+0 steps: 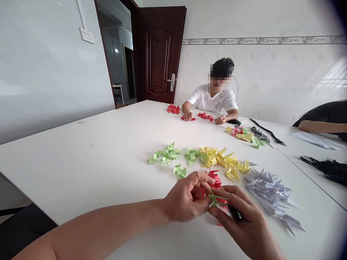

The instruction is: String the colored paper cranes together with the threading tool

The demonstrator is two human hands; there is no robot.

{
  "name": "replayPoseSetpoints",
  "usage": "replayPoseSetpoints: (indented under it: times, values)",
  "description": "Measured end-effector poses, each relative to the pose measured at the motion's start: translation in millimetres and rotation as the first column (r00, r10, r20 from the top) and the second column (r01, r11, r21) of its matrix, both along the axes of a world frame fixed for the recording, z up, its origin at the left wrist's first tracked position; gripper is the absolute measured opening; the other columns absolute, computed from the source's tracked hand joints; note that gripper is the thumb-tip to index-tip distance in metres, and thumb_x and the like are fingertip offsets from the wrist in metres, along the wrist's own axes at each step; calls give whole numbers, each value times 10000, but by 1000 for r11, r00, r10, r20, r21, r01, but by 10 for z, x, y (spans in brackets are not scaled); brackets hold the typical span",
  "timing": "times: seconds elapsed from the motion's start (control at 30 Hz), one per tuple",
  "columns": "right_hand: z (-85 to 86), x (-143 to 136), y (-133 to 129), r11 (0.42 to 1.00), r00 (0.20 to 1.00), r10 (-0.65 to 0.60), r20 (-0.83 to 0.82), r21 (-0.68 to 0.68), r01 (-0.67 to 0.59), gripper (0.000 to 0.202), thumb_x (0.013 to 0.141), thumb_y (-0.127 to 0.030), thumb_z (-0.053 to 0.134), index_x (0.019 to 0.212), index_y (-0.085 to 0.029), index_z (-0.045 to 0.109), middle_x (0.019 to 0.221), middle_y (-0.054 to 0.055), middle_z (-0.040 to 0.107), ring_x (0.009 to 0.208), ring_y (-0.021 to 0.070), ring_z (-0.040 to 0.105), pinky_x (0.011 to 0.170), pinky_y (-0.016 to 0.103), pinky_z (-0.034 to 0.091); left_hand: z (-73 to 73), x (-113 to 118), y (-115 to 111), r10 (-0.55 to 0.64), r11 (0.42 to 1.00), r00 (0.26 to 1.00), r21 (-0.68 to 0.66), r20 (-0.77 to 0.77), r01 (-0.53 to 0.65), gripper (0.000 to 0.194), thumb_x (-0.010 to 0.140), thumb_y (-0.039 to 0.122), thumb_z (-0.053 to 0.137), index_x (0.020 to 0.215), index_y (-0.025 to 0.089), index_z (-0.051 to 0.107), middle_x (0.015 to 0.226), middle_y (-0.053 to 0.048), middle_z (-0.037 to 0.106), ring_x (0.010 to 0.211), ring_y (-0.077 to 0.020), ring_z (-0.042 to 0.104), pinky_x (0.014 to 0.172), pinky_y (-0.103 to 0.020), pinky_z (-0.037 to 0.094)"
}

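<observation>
Just in front of me, a small green paper crane (216, 199) is pinched between my two hands. My left hand (187, 198) is closed, its thumb and fingertips at the crane's left side. From the right, my right hand (244, 213) grips the crane between thumb and fingers. A dark object (234, 213) shows beneath my right palm; its kind is hidden. Red paper cranes (214, 177) lie behind and under my hands, partly covered. Green cranes (166, 154) and yellow cranes (217, 157) lie farther back, with a heap of white cranes (268, 189) to the right.
Across the white table (114, 169), a person (215, 95) touches red cranes (204, 116). Mixed-colour cranes (245, 136) lie near black cords (260, 133). At right are paper sheets (314, 140), a black bundle (325, 168) and another person's arm (322, 126).
</observation>
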State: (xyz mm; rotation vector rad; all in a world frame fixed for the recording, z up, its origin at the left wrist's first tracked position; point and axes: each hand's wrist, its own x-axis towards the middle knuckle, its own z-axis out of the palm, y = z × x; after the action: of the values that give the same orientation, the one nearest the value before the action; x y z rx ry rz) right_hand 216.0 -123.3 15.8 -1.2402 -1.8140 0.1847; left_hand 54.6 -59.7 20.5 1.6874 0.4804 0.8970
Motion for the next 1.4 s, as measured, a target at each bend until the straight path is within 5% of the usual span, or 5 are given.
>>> replayPoseSetpoints:
  times: [0.7,0.9,1.1,1.4]
  values:
    - [0,3,4,997,993,-80,-92,-7,80,221,788,-364,602,979,-277,670,949,39,624,710,133,615,566,186,508,18,-23,39,3,1000,999,19,-32,-3,278,735,192,581,1005,157,523,817,-19,539,473,-20,372,440,-165,342]
    - [-64,24,9,995,992,-78,-104,-75,70,248,786,-337,608,1014,-258,665,1023,65,645,867,192,637,623,212,546,-20,-7,48,3,999,1000,38,-16,-2,277,747,172,572,1018,156,518,818,-25,552,479,-23,391,456,-166,356]
    - [-27,23,16,994,987,-111,-119,-27,108,240,766,-305,634,998,-252,660,884,28,680,673,140,639,579,203,522,7,1,51,3,1000,1000,-7,-6,-3,263,770,206,568,1018,150,498,782,-17,545,496,-34,396,482,-180,367]
    - [19,-40,39,998,994,-13,-106,-61,6,212,781,-205,605,987,-209,659,872,51,681,700,149,630,585,227,512,2,-23,61,-6,999,997,39,-82,9,197,809,229,530,1000,190,505,785,1,538,539,-52,424,524,-194,413]
